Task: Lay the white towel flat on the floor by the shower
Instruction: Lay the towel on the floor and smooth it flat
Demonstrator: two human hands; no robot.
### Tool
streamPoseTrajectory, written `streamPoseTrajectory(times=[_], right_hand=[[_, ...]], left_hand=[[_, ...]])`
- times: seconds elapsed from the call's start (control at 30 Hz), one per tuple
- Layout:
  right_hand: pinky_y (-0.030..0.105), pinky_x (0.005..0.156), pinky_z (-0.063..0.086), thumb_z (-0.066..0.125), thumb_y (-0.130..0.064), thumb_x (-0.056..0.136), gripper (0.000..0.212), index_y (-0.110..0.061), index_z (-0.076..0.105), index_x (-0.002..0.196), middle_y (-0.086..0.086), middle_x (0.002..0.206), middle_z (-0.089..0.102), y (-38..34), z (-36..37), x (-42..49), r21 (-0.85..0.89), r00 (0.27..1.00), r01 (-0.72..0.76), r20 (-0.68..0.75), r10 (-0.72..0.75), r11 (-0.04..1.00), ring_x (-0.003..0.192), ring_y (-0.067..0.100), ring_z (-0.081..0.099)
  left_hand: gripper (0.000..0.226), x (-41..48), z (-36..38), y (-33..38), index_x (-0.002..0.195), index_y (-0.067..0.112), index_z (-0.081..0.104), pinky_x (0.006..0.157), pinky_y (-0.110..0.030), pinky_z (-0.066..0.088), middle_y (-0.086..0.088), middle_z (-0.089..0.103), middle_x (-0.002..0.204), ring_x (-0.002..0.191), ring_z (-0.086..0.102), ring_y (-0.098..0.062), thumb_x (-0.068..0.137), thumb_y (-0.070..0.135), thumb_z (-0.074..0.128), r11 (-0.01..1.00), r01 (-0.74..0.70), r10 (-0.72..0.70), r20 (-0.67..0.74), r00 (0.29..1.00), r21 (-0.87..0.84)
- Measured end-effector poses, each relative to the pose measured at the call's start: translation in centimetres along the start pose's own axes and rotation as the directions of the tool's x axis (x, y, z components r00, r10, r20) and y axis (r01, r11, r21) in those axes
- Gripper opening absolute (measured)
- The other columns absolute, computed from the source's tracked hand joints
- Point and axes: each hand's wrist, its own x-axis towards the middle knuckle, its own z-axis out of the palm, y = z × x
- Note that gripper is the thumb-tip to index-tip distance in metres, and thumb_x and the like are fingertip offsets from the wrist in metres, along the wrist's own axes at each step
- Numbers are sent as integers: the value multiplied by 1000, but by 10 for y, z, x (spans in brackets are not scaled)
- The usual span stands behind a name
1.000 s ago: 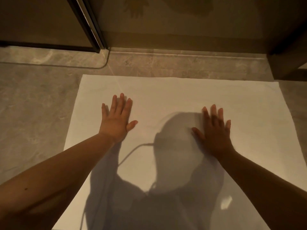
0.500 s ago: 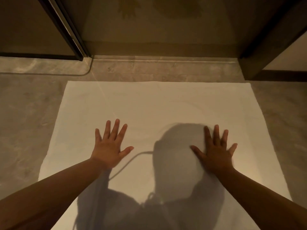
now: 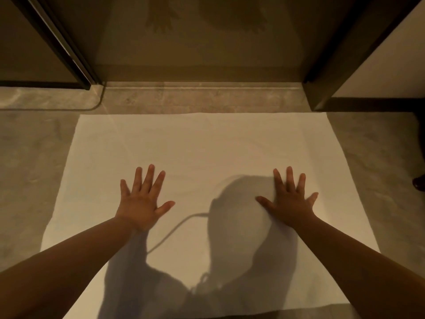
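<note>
The white towel (image 3: 202,143) lies spread flat on the grey stone floor, its far edge parallel to the shower threshold (image 3: 202,93). My left hand (image 3: 142,201) rests palm down on the towel's left middle, fingers spread. My right hand (image 3: 289,203) presses palm down on the right middle, fingers spread too. Neither hand grips the cloth. My own shadow falls across the near half of the towel.
A dark-framed glass shower door (image 3: 66,47) stands open at the back left. A dark wall corner (image 3: 328,72) rises at the back right. Grey floor (image 3: 30,171) borders the towel on both sides. A dark object (image 3: 419,184) shows at the right edge.
Both hands have slid back along the towel toward me and apart, with fingers spreading. The view has tilted, so more of the towel's near part and the shower opening show.
</note>
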Motion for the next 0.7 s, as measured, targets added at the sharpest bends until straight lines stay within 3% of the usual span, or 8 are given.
streamPoseTrajectory(times=[0.7], right_hand=[[71,103,-2,18,-90,63,101,-40,-17,144,-2,155,-27,-4,-5,7,5,1000,-12,7,12,1000,139,34,-27]], left_hand=[[84,16,-10,-7,132,32,-41,112,-60,-3,-1,-45,145,137,-36,-29,68,79,-12,999,-33,33,24,999,8]])
